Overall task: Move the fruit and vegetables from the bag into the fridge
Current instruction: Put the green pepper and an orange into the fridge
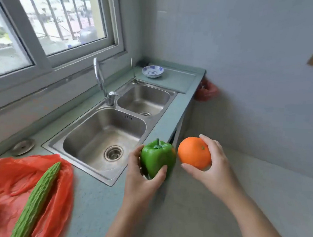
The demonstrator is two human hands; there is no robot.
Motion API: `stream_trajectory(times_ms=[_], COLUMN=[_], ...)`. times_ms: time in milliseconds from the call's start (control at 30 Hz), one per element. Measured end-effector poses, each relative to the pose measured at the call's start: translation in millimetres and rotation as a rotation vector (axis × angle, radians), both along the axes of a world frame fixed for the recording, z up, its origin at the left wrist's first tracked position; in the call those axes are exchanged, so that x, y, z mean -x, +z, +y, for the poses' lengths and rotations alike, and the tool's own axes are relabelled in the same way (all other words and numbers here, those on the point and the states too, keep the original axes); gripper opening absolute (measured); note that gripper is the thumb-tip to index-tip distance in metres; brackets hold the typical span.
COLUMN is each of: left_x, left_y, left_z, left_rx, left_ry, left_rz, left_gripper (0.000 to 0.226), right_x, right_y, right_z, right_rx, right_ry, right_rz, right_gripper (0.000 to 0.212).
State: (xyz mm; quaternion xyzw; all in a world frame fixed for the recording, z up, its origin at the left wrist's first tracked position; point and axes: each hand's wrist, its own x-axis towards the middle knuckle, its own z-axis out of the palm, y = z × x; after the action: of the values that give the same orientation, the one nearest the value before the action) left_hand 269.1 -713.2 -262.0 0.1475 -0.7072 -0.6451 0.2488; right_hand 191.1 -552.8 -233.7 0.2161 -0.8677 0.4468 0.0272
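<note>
Kitchen counter [96,197] | bitter gourd [37,199] on red bag [11,173] | left fingers [135,156] grip pepper [157,158] | right fingers [211,144] grip orange [194,152]

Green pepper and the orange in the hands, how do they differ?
The green pepper is blocky and lobed with a stem on top; the orange is round with only a small stem spot. The pepper sits in the left hand, the orange in the right hand. Both are gripped by curled fingers, side by side.
</note>
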Motion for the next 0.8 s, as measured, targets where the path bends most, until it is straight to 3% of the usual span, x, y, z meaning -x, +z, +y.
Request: stream_trajectory(times_ms=[200,467,600,800], left_x=[65,150,176,200], left_y=[10,31,33,32], left_z=[104,273,361,478], left_rx=[-0.033,0.083,0.066,0.042], left_ry=[-0.206,-0.438,-0.556,-0.767], left_rz=[0.026,0.049,0.083,0.08], left_gripper=[0.068,0.072,0.056,0.057], right_x=[26,61,54,22], right_y=[9,9,4,-4], right_z=[121,302,387,492], right_rx=[0.078,0.208,0.243,0.295], right_ry=[-0.186,-0.51,-0.682,-0.983], right_rz=[0.036,0.082,0.109,0.142], right_gripper=[0.085,0.084,0.082,0.079])
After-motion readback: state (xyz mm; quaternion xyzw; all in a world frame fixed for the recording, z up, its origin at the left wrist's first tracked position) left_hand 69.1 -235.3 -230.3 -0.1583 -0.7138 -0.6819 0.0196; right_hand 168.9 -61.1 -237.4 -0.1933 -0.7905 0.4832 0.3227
